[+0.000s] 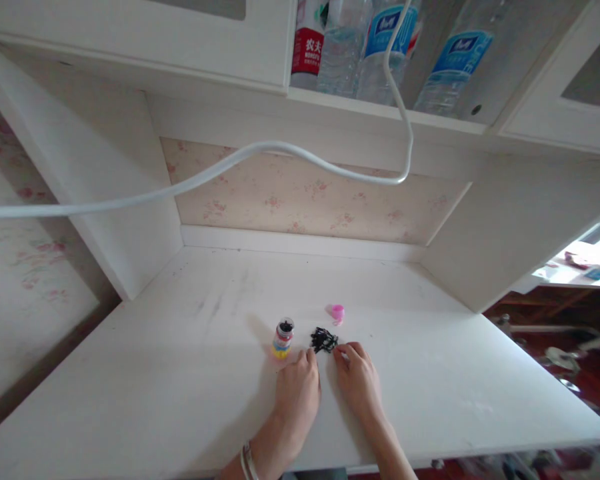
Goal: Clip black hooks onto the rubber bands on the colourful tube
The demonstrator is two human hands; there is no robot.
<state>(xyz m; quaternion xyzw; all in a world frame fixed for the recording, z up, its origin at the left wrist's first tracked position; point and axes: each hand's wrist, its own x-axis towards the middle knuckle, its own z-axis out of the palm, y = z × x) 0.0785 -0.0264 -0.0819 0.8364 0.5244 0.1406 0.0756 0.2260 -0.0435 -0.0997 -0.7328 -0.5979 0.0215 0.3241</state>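
Observation:
A small pile of thin black pieces (pixel 324 339), too small to name for sure, lies on the white desk. My left hand (pixel 300 383) is at the near left edge of the pile, its fingertips pinched together. On the pile's right edge are the closed fingertips of my right hand (pixel 356 377). What either pinch holds is too small to make out. Left of the pile stands a small clear jar (pixel 283 339) with a colourful label, its mouth uncovered and black pieces showing inside. A pink cap (pixel 337 312) lies just behind the pile.
The white desk (pixel 190 373) runs back to a floral-papered wall between two side panels. Overhead, a shelf holds several plastic bottles (pixel 385 47). A white cable (pixel 280 147) hangs across the view in front of the shelf. Cluttered items lie beyond the desk's right edge.

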